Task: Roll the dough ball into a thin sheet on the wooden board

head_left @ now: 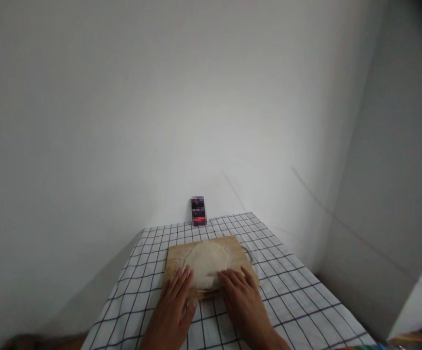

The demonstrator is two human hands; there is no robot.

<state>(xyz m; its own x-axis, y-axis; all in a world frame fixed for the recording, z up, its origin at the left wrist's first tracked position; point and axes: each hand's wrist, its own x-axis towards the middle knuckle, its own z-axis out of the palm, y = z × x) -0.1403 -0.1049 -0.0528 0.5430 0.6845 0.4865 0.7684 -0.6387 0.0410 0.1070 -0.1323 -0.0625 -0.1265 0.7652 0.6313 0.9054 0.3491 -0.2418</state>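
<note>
A flat, pale sheet of dough (208,262) lies on a wooden board (232,243), with its near edge looking folded or rolled. My left hand (174,304) rests at the near left of the dough, its fingers stretched out and the thumb apart. At the near right edge, my right hand (242,299) lies with its fingers slightly bent over the dough and the board; its thumb is hidden. Neither hand appears to lift anything.
The board sits on a table with a white and black checked cloth (287,291). A phone-like dark object (198,211), blurred out, leans against the white wall (160,121) at the back. Something colourful (414,340) shows at the bottom right corner.
</note>
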